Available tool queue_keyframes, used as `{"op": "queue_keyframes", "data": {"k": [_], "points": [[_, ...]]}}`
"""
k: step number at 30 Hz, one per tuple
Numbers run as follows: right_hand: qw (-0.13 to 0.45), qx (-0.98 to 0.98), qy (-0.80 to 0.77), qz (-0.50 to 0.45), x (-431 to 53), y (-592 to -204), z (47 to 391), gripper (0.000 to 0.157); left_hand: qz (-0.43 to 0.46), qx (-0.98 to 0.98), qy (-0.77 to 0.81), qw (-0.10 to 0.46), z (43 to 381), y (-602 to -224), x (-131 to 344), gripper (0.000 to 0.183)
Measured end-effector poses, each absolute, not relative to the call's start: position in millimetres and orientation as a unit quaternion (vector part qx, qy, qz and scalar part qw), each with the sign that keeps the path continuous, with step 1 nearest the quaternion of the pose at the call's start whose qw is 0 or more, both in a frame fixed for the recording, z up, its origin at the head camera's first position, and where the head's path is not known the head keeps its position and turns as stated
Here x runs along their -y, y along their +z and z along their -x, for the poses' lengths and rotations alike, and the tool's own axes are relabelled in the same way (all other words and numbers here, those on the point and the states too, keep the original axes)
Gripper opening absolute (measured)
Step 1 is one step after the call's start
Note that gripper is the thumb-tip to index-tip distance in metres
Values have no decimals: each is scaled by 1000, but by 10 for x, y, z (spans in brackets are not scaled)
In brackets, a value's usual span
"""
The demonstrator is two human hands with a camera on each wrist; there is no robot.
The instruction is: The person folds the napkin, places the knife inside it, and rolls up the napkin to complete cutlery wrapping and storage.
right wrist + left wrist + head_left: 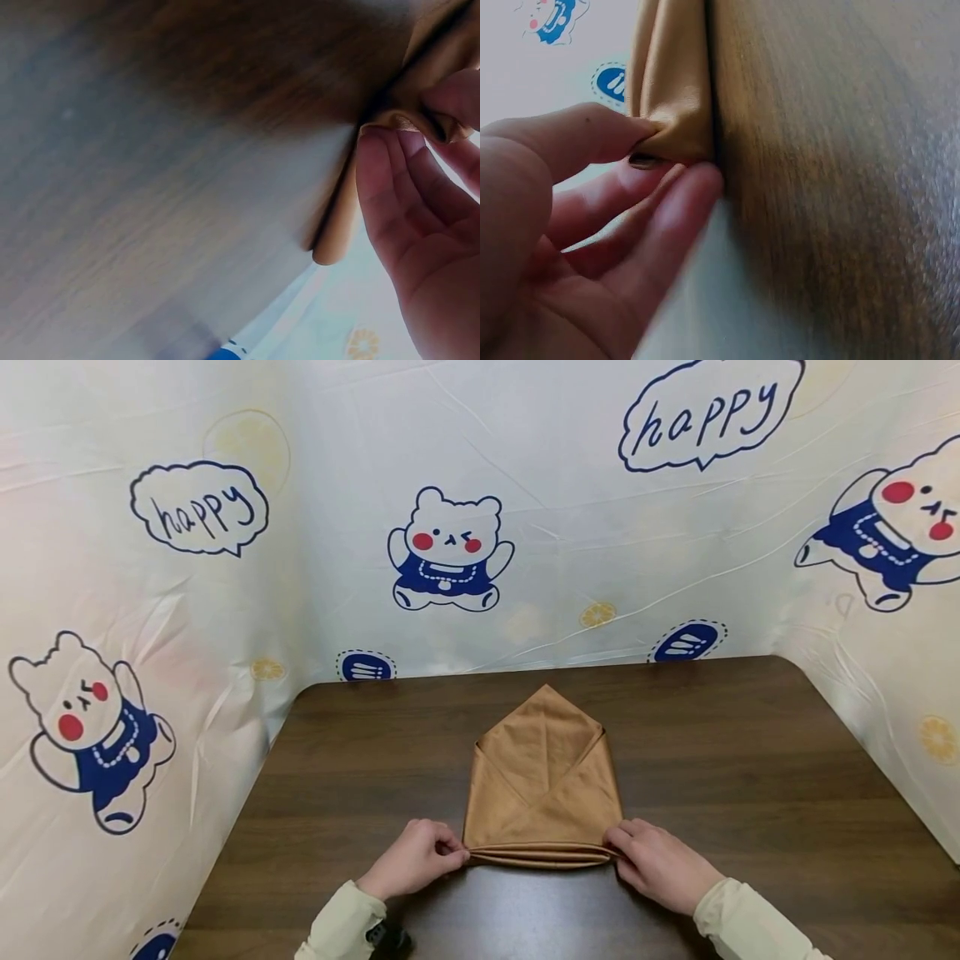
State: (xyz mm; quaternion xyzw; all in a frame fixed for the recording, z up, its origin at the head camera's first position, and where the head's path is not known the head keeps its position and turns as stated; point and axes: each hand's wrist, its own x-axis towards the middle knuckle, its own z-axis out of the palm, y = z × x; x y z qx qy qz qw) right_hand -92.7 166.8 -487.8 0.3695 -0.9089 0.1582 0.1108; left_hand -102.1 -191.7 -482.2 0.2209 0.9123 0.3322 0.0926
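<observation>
A brown satin-like cloth [543, 777] lies folded on the table, its far end a point and its near edge rolled or pleated into several layers. At the near left corner my left hand [420, 858] pinches the layered edge between thumb and fingers. The left wrist view shows the folded cloth [676, 82] bunched at the tips of that hand [592, 225]. My right hand [663, 864] pinches the near right corner. In the right wrist view, the thumb and fingers of the right hand [427, 202] hold the gathered cloth end [405, 116].
The dark wooden table [360, 760] extends around the cloth. A pale printed curtain [337, 527] with bears and "happy" bubbles borders it at the back and both sides. A black object [388, 937] is at the left wrist.
</observation>
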Motion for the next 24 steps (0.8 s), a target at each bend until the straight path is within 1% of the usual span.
{"op": "queue_keyframes", "data": {"k": [4, 10, 13, 17, 19, 21, 24], "points": [[107, 908, 168, -368, -1675, -4881, 928, 18, -214, -912, 335, 102, 1023, -4812, 1924, 11], [92, 912, 168, -364, -1670, -4888, 943, 17, -209, -923, 307, 98, 1034, -4781, 1893, 14], [59, 916, 178, -356, -1660, -4866, 958, 16, -197, -930, 290, 108, 1055, -4763, 1873, 15], [-7, 916, 221, -334, -1647, -4806, 996, 12, -175, -933, 287, 130, 1084, -4741, 1855, 18], [-25, 917, 239, -319, -1644, -4783, 1017, 12, -163, -931, 294, 141, 1095, -4740, 1849, 20], [-26, 920, 250, -300, -1644, -4785, 1039, 13, -150, -929, 304, 151, 1102, -4738, 1843, 21], [-10, 924, 256, -283, -1646, -4807, 1065, 17, -125, -922, 326, 166, 1109, -4725, 1832, 22]]}}
